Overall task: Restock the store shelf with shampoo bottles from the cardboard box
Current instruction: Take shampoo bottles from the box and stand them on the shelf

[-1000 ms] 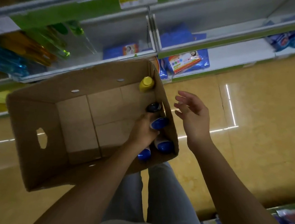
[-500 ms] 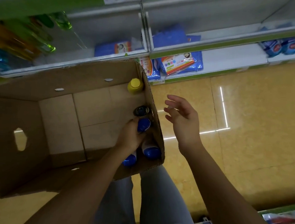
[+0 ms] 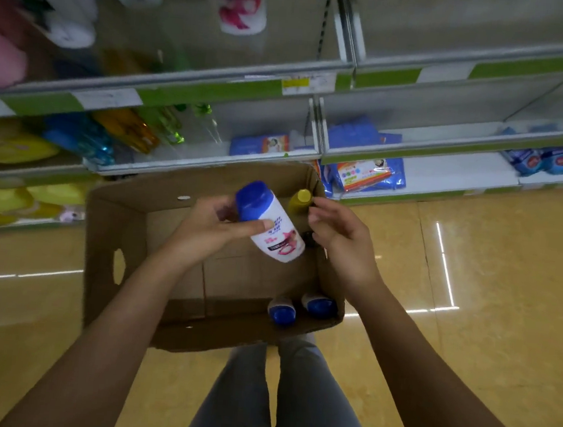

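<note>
Gripping a white plastic blue-capped shampoo bottle (image 3: 270, 227) clear above the brown cardboard box (image 3: 115, 233), the left hand (image 3: 210, 229) tilts it for shelving, while the right hand (image 3: 341, 239), just beside that grip, hangs loose and empty.

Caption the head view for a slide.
Left hand lifts a white, blue-capped shampoo bottle above the cardboard box, right hand open beside it.

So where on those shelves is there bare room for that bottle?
The white shelf is bare between the blue packets and the far blue packs. Left of the divider, coloured bottles crowd it. The left hand holds the shampoo bottle.
</note>
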Demonstrator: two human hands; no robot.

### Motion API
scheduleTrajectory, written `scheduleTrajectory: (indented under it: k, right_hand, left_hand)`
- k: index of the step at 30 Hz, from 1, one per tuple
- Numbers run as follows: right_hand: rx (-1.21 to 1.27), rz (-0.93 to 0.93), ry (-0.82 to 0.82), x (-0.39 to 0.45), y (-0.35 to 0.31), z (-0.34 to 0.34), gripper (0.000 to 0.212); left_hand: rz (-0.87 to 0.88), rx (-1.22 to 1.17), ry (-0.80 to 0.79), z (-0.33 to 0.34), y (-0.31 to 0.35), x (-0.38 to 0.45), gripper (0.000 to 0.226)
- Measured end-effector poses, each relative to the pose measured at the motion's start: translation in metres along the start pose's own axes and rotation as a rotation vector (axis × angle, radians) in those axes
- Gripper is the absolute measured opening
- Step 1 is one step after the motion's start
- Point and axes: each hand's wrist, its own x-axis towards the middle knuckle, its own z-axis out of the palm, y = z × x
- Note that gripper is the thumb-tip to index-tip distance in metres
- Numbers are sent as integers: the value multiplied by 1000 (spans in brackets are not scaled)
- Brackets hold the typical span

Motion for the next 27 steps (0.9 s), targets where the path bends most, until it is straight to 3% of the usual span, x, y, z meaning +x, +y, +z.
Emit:
scheduleTrajectory:
  k: [5, 10, 14, 17, 22, 27]
  right_hand:
    - [11, 9, -302, -25, -49, 15, 34]
    - [96, 39, -649, -47, -88, 28, 33]
    - [154, 60, -772, -61, -109, 50, 25]
    - [320, 124, -819, -68, -122, 66, 38]
    - [594, 209, -1032, -90, -142, 88, 50]
    - [609, 180, -1225, -108, -154, 105, 80]
  left_hand:
    - [116, -147, 29, -35, 45, -29, 16]
    - [187, -198, 67, -68, 72, -56, 23]
    - [222, -263, 117, -85, 88, -78, 17]
    - [260, -356, 142, -97, 92, -94, 37]
    - [393, -550, -34, -101, 98, -126, 48]
    - [431, -476, 130, -113, 122, -149, 38]
